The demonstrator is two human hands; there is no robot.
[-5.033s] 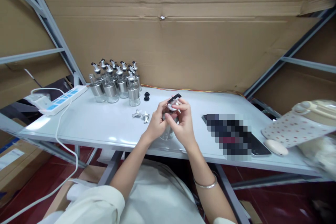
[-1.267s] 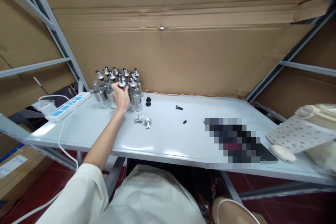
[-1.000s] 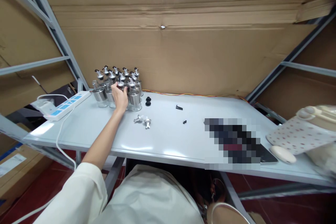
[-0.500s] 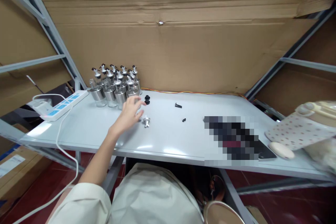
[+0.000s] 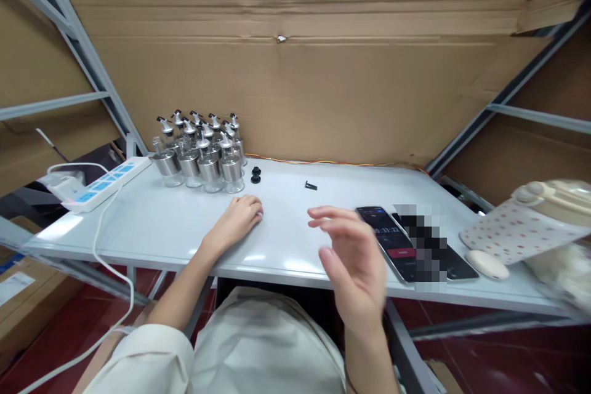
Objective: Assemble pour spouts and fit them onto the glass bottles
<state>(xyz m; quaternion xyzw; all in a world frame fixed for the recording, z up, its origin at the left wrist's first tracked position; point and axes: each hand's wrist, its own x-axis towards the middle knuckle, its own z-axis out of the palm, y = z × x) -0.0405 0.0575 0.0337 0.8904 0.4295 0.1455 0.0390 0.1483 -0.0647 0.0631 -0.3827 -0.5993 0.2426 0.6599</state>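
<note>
My left hand (image 5: 239, 220) rests low over the tabletop, palm down, its fingers curled around a small silver pour spout (image 5: 260, 214) that is mostly hidden; only a sliver shows by the fingertips. My right hand (image 5: 353, 252) hovers above the table's front edge, fingers apart and thumb out, with nothing in it. Beyond my left hand stand several glass-and-steel oil bottles (image 5: 209, 167), most topped with silver spouts and black levers. Two black stoppers (image 5: 255, 175) stand stacked right of the bottles. A small black lever piece (image 5: 311, 185) lies farther right.
A phone (image 5: 384, 240) showing a timer and another dark, partly blurred device (image 5: 462, 268) lie at right. Near them are a round cream case (image 5: 487, 264) and a dotted jug (image 5: 508, 225). A power strip (image 5: 108, 183) with a white cable sits left. Cardboard (image 5: 323, 92) backs the table.
My left hand has come down and right, curling over the silver spout. My right hand has entered above the front edge, and the small black bits there are now hidden behind it.
</note>
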